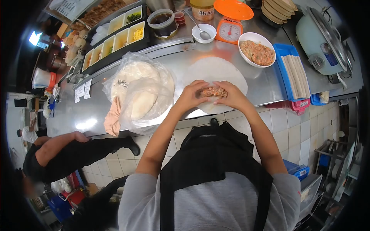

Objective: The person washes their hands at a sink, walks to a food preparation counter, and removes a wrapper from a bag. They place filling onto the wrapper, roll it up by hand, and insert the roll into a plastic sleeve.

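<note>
A round white wrapper sheet (217,69) lies on the steel counter in front of me. On its near part is a short log of reddish meat filling (213,92). My left hand (191,94) curves round the left end of the filling, and my right hand (230,94) holds its right end, thumbs and fingers pressed on it. Beyond, to the right, stands a white bowl of the same filling (257,50). Left of the sheet, a clear plastic bag (138,88) holds more white sheets.
A blue tray of pale rolls (296,73) stands right. Behind are an orange scale (229,31), a small bowl with a spoon (204,34) and a jar of dark liquid (162,23). A black condiment rack (115,38) is back left. Another person (61,154) stands left.
</note>
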`<action>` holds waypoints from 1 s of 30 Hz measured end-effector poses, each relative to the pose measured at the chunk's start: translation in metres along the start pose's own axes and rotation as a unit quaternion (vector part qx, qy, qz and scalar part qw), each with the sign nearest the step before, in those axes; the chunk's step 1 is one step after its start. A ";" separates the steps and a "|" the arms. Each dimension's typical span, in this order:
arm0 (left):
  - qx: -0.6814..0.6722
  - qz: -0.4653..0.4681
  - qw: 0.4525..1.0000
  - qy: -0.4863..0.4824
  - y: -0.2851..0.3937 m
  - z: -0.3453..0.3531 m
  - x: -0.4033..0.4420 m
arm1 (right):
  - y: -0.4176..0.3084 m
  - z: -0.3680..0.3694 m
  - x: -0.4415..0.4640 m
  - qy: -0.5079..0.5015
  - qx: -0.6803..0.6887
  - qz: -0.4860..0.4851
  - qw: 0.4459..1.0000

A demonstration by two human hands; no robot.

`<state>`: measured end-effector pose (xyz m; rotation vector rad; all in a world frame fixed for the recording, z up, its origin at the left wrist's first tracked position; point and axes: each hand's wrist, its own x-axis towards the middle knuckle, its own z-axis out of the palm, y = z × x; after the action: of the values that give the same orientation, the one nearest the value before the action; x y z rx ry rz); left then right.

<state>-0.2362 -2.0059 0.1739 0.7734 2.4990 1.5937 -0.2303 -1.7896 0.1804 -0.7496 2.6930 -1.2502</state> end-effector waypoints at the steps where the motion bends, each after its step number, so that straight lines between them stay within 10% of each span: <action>1: 0.014 0.025 0.999 0.034 -0.001 -0.002 -0.002 | 0.000 -0.001 -0.002 0.055 0.037 -0.017 0.998; 12: 0.060 0.047 0.996 0.041 -0.003 -0.003 -0.008 | -0.007 0.008 0.002 0.101 -0.010 -0.002 0.995; 17: 0.029 -0.087 0.995 -0.038 -0.005 0.000 -0.002 | -0.008 0.021 0.010 0.015 -0.219 0.010 0.975; 20: 0.081 0.094 0.991 0.039 -0.006 -0.003 -0.007 | -0.008 0.022 0.007 0.135 -0.140 -0.034 0.980; 30: 0.041 -0.021 0.999 -0.001 -0.005 -0.007 -0.005 | -0.010 0.018 0.012 0.117 -0.132 -0.029 0.984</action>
<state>-0.2363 -2.0156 0.1721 0.7261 2.5770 1.4849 -0.2322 -1.8132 0.1769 -0.7552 3.0940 -1.0646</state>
